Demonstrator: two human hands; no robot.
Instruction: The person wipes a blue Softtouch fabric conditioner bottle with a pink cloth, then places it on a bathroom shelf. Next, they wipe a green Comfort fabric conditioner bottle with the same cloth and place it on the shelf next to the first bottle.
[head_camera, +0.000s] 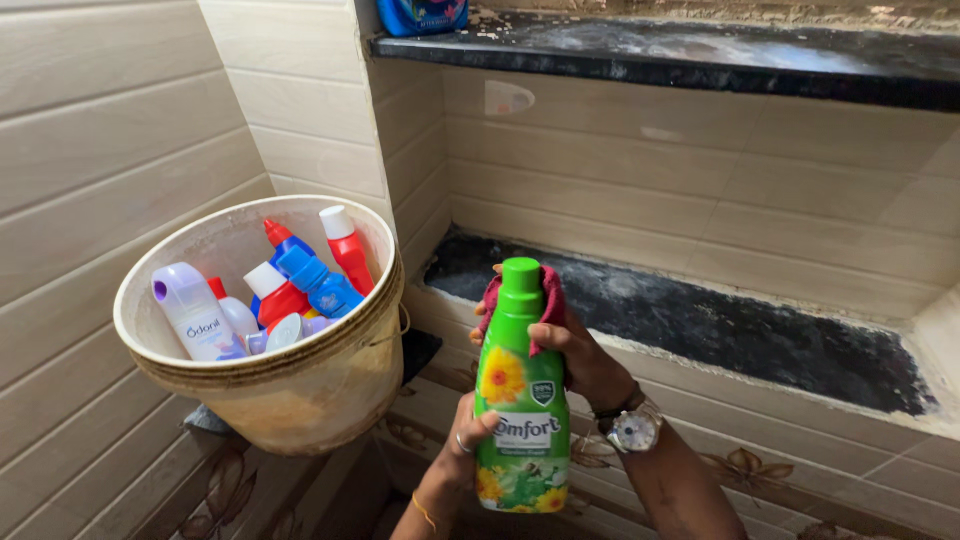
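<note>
Bottle (521, 390), green with a flowered label, stands upright at lower centre of the frame. Your left hand (462, 445) wraps its lower body; your right hand (575, 355) presses a pink cloth (549, 300) behind its neck. Wiping looks underway. At left, a cream bucket (300, 390) holds red, blue and white bottles.

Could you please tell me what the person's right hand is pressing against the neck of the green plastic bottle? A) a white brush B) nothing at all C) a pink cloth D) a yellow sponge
C: the right hand holds a pink cloth bunched against the neck of the green plastic bottle, just below its cap, while the left hand grips the bottle lower down.
</note>
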